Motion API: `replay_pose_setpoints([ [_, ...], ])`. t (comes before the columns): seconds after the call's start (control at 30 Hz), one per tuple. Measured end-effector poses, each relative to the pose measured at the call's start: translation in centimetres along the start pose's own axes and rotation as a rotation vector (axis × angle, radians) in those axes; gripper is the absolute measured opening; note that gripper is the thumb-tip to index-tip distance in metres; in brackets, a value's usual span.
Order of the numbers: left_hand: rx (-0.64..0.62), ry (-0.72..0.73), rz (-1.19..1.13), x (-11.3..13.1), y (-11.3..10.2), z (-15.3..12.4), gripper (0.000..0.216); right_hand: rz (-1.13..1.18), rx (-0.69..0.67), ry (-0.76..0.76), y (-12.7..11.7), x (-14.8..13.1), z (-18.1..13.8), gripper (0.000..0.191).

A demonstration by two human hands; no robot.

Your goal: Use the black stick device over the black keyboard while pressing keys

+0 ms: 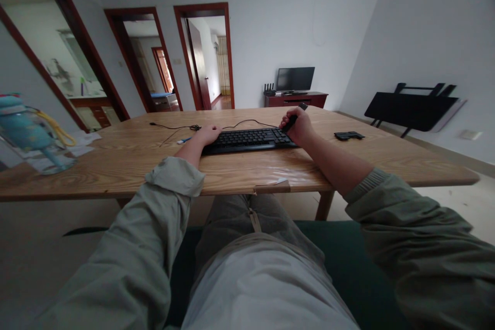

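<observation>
A black keyboard (249, 139) lies across the middle of a wooden table (127, 157), its thin black cable (247, 122) running off the back towards the left. My left hand (208, 134) rests at the keyboard's left end, fingers curled against its edge. My right hand (298, 127) hovers over the keyboard's right end and is closed around a slim black stick-like tool (294, 116) that points up and away from me. What the tool is cannot be made out.
A teal water bottle (29, 134) with a yellow strap stands at the table's left edge on white paper. A small black object (348, 135) lies right of the keyboard. A folded black table (412, 109) leans on the right wall. Doorways and a TV stand sit beyond.
</observation>
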State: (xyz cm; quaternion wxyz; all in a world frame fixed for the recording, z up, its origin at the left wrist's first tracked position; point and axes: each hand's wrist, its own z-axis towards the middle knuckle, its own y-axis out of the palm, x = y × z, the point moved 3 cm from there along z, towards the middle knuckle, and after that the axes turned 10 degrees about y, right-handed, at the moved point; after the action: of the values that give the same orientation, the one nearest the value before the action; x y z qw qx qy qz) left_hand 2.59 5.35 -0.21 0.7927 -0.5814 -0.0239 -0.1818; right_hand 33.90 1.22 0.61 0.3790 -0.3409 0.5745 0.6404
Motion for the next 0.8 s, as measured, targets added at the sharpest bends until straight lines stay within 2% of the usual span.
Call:
replay_pose_setpoints([
  [0.07,0.102,0.013,0.047,1.4,-0.5,-0.4,0.036,-0.059,0.022,-0.005,-0.1,-0.1,0.2,0.025],
  [0.17,0.309,0.288,0.087,5.9,-1.1,-1.6,0.031,-0.108,0.043,-0.014,-0.1,-0.1,0.3,0.027],
  [0.23,0.28,0.495,0.079,9.4,-0.4,-2.4,0.028,-0.106,0.041,-0.018,-0.1,0.1,0.4,0.026],
  [0.3,0.192,0.671,0.081,12.6,0.8,-2.9,0.026,-0.102,0.022,-0.025,-0.1,0.3,0.4,0.024],
  [0.4,0.141,0.817,0.086,15.5,2.5,-3.1,0.025,-0.124,-0.029,-0.069,-0.1,0.5,0.4,0.019],
  [0.53,0.124,0.867,0.109,16.6,3.6,-2.6,0.023,-0.216,-0.072,-0.142,-0.2,0.5,0.3,0.016],
  [0.8,0.112,0.866,0.117,16.9,4.3,-2.0,0.023,-0.355,0.128,-0.174,-1.0,-0.3,0.0,0.01],
])
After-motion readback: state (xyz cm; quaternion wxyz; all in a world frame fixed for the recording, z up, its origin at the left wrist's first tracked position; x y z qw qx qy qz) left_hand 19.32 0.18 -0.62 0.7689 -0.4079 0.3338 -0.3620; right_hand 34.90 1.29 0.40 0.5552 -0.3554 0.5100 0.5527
